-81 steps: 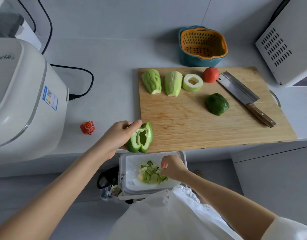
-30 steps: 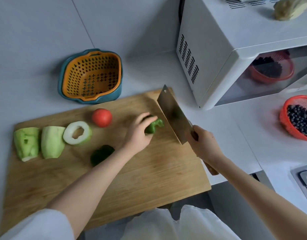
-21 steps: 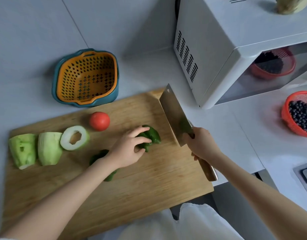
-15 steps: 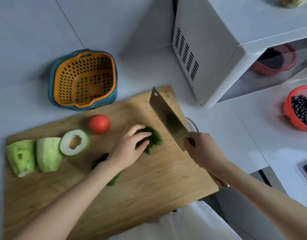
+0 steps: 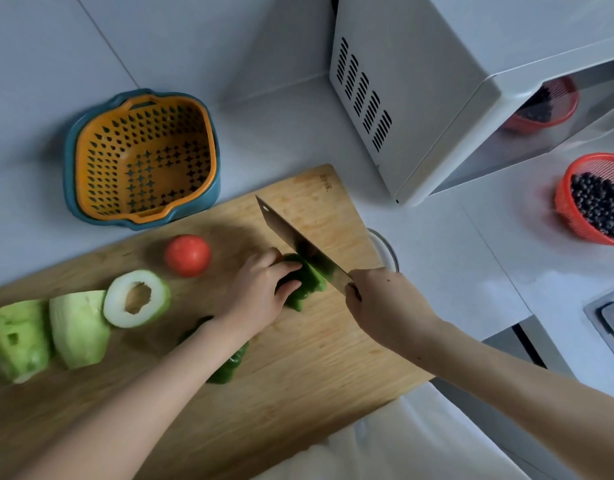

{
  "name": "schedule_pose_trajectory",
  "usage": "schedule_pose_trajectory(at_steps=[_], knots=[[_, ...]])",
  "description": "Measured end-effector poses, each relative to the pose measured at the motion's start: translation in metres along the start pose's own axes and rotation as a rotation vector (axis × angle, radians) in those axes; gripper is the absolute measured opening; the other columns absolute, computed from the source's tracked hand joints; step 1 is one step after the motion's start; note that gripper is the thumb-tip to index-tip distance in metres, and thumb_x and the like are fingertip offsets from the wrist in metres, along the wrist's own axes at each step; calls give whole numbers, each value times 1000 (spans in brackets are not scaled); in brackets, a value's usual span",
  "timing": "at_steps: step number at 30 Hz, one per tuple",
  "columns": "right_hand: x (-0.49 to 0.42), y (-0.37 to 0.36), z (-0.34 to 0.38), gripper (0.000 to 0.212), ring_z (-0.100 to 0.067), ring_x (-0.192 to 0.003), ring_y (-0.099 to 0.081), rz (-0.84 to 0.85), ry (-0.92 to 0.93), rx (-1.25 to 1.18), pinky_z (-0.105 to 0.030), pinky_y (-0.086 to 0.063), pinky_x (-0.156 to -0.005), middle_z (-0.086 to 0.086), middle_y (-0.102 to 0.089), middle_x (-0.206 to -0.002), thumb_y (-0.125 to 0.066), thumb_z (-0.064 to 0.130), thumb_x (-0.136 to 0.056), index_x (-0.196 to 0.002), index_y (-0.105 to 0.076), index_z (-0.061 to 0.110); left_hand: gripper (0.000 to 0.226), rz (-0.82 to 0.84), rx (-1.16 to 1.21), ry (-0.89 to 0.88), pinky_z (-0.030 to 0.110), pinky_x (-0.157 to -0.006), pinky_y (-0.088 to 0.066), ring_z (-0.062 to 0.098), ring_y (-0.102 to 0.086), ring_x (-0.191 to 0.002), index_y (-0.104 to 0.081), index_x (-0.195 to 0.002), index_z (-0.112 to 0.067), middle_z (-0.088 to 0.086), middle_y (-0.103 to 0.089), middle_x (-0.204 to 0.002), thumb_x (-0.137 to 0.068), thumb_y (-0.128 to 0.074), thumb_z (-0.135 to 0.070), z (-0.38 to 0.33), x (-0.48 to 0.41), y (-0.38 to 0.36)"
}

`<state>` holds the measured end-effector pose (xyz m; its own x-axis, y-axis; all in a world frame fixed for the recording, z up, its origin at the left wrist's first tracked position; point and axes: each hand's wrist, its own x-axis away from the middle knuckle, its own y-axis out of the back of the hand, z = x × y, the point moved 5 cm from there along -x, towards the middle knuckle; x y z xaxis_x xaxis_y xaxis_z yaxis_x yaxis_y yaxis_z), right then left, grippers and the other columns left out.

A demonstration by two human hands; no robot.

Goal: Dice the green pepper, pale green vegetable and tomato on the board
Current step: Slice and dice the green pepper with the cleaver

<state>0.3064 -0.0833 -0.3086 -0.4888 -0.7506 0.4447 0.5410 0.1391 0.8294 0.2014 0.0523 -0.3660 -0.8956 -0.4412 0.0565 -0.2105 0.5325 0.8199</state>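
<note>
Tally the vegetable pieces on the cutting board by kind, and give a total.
Pale green vegetable pieces: 3
Green pepper pieces: 2
Tomato: 1
Total: 6

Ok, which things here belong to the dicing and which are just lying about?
In the job: board, cleaver, pepper half under the blade, other pepper half, pale green vegetable pieces, tomato.
Lying about: orange colander, microwave, red basket of dark berries.
</note>
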Motion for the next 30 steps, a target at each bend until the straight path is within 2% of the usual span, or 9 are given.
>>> schedule_pose_trajectory(at_steps=[3,5,10,12,15,18,21,25,30], knots=[[-6,-3,3,37,-14,-49,-39,3,-13,-2,-27,-32,-46,4,-40,-57,-35,19,-96,-59,-30,22,30,-1,-5,-31,38,-75,-51,27,-55,-93,-69,-113,-16,8,-61,-102,-84,-69,-22,0,0,2],[-14,-10,6,38,-15,-51,-37,18,-30,-23,-27,-32,-46,3,-38,-58,-36,16,-96,-60,-28,21,29,2,-7,-36,34,-71,-48,27,-54,-91,-69,-113,-17,7,-60,-101,-85,-68,-23,0,0,3],[-25,-31,7,26,-13,-50,-38,-17,-43,-120,-24,-27,-43,5,-40,-58,-36,20,-98,-72,-40,17,26,-6,15,-33,29,-66,-41,24,-53,-85,-70,-109,-15,0,-57,-93,-84,-69,-22,-1,-2,4],[-25,-28,5,31,-11,-49,-38,-25,-50,-138,-23,-26,-43,6,-40,-57,-37,21,-98,-67,-39,19,25,-13,19,-35,31,-65,-44,24,-54,-83,-71,-106,-14,0,-57,-90,-82,-71,-20,0,-1,4],[-17,-16,4,41,-11,-46,-33,-72,-41,-156,-24,-27,-44,4,-37,-53,-39,19,-97,-58,-30,22,25,-19,42,-27,36,-71,-49,27,-56,-87,-71,-106,-13,4,-61,-94,-82,-72,-19,0,0,5],[-2,-8,7,40,-11,-45,-34,-55,-17,-101,-23,-31,-46,5,-37,-53,-37,18,-97,-58,-30,20,28,-3,48,-14,36,-80,-49,27,-55,-97,-70,-110,-14,8,-63,-104,-83,-70,-22,0,-1,5],[7,-7,9,36,-10,-46,-35,-27,-29,-47,-23,-31,-46,4,-39,-55,-35,19,-97,-61,-34,18,27,-2,38,-18,41,-77,-51,28,-56,-96,-71,-108,-15,7,-64,-101,-82,-71,-22,0,-1,5],[11,-9,11,27,-12,-50,-38,-11,-42,-21,-25,-36,-49,4,-42,-58,-36,15,-96,-70,-43,16,27,-28,23,-30,40,-72,-52,30,-59,-90,-72,-105,-14,8,-66,-97,-79,-74,-19,0,1,5],[17,-6,11,29,-10,-51,-38,46,-81,2,-25,-38,-51,5,-41,-61,-37,15,-96,-67,-39,18,26,-35,35,-34,40,-72,-53,29,-60,-90,-72,-104,-13,9,-67,-98,-78,-75,-18,-1,2,5]])
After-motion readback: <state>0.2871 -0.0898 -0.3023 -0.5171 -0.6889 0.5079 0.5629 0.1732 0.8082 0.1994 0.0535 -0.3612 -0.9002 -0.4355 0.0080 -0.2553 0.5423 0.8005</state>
